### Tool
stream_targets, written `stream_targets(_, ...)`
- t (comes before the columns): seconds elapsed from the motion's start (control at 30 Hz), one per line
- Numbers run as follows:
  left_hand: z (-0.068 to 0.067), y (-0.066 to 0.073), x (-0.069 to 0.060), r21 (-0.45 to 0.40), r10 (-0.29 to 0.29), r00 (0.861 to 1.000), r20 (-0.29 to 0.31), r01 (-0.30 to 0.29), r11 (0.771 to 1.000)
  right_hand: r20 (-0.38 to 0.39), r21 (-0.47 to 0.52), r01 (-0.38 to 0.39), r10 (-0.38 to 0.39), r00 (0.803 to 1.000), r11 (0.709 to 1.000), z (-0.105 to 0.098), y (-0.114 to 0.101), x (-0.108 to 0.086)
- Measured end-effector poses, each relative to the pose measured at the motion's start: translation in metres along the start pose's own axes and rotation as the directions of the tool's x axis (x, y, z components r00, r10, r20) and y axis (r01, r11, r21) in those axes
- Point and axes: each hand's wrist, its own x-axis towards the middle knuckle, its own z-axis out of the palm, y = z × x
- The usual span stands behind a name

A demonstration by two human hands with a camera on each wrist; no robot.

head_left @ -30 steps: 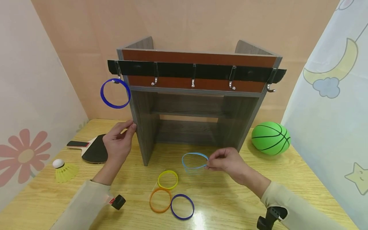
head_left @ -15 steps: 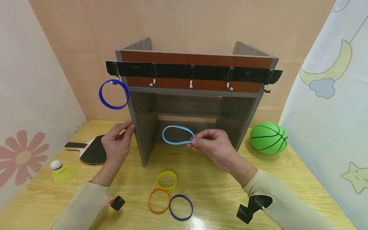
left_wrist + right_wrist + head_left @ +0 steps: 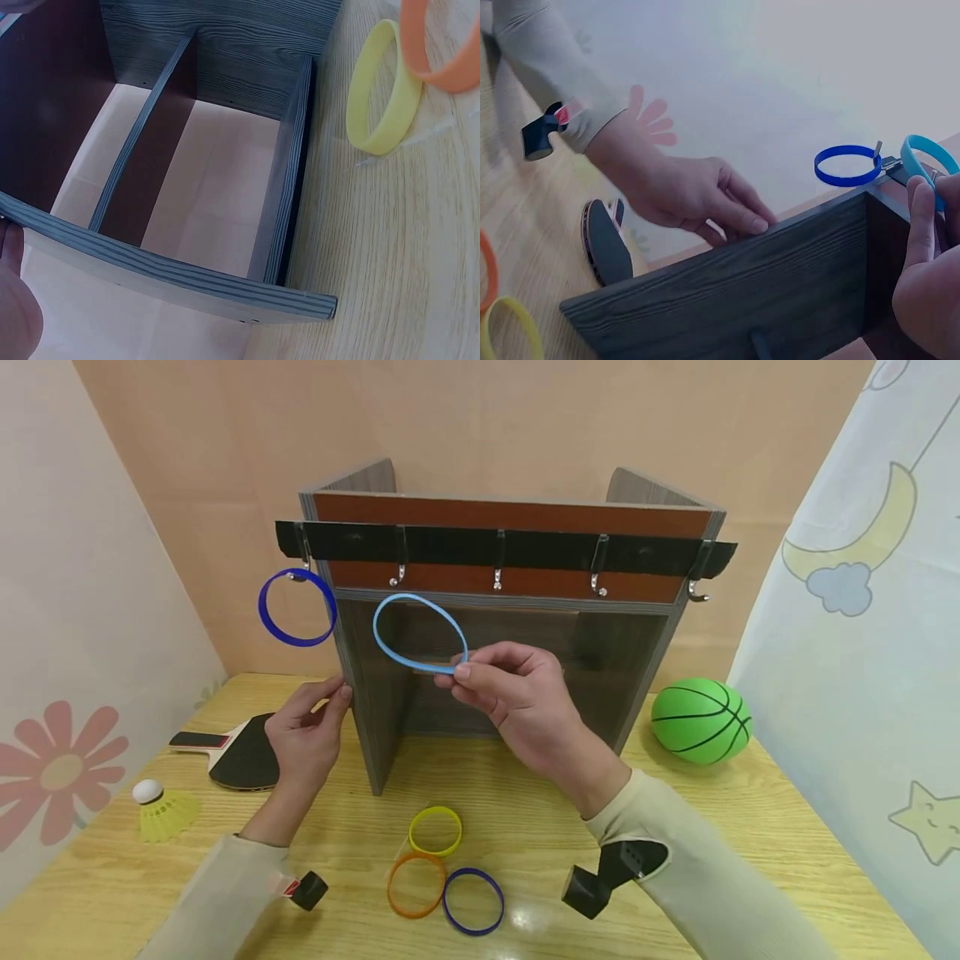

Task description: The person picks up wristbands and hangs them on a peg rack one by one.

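My right hand (image 3: 532, 710) pinches a light blue wristband (image 3: 420, 664) between thumb and fingers, before the small grey shelf (image 3: 375, 735) and just below the second hook (image 3: 400, 578) from the left. In the right wrist view the light blue wristband (image 3: 922, 150) shows beside the hooked blue one. My left hand (image 3: 307, 727) holds the front edge of the shelf's left side panel, thumb and fingertips at the edge. A dark blue wristband (image 3: 272, 625) hangs on the leftmost hook. Yellow (image 3: 459, 835), orange (image 3: 390, 893) and dark blue (image 3: 501, 906) wristbands lie on the table.
A black strip (image 3: 450, 545) with several metal hooks runs across the shelf's upper front. Left of the shelf lie a table tennis bat (image 3: 247, 760) and a yellow shuttlecock (image 3: 165, 810). A green ball (image 3: 701, 721) sits to the right.
My right hand has lifted the light blue wristband up and to the left, from low over the table to just under the hooks. My left hand stays on the panel.
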Motion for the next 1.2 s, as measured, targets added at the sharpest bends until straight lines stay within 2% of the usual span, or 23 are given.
stream_targets(0.23, 0.0, -0.001, 0.0, 0.025, 0.011, 1.0, -0.006, -0.011, 1.0, 0.003, 0.006, 0.028, -0.028, 1.0, 1.0, 0.011, 0.0, 0.014)
stream_targets(0.5, -0.001, -0.001, -0.001, 0.047, 0.008, 1.0, 0.001, -0.008, 0.999, -0.04, 0.001, 0.035, -0.034, 0.999, 0.999, 0.007, 0.004, 0.024)
stream_targets(0.97, -0.001, -0.002, 0.0, 0.025, 0.005, 1.0, 0.008, -0.006, 1.0, -0.055, -0.027, 0.002, -0.004, 0.998, 1.0, 0.002, 0.014, 0.026)
stream_targets(1.2, -0.001, 0.0, 0.0, 0.037, 0.005, 1.0, 0.003, -0.005, 0.999, -0.095, -0.086, -0.018, 0.01, 0.995, 0.996, -0.001, 0.016, 0.024)
